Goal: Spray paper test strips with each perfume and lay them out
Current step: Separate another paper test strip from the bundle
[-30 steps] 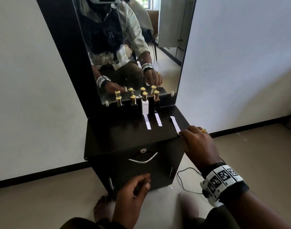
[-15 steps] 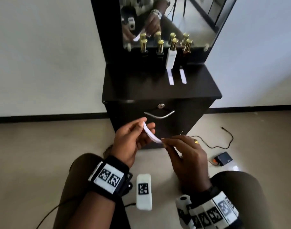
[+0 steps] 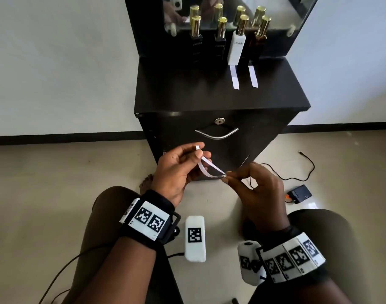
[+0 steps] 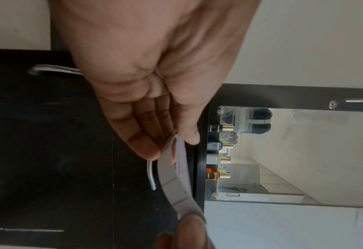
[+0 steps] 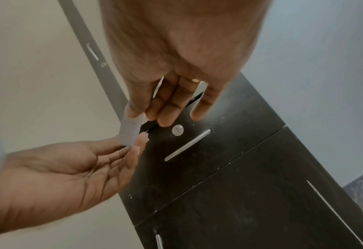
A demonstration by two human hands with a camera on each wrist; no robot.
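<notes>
Low in front of the cabinet, both hands hold thin white paper strips (image 3: 209, 166). My left hand (image 3: 199, 151) pinches one end between thumb and fingers, and my right hand (image 3: 228, 175) pinches the other. The paper strips (image 4: 176, 176) bow apart into a narrow loop between the pinches, also seen as paper strips (image 5: 130, 133) in the right wrist view. Two more strips (image 3: 234, 77) lie on the black cabinet top (image 3: 176, 91) in front of a white bottle (image 3: 237, 47) and an amber bottle (image 3: 259, 44). Two black gold-capped bottles (image 3: 196, 40) stand to their left.
A mirror (image 3: 282, 9) rises behind the bottles. The drawer handle (image 3: 217, 133) and lock sit just beyond my hands. On the floor lie a white marker block (image 3: 195, 238), a small black device (image 3: 299, 194) and a cable (image 3: 297, 172). My knees flank the hands.
My right hand took the strips off the cabinet's right edge and brought them down to my left hand. Both hands now pinch them, and the strips have bowed apart.
</notes>
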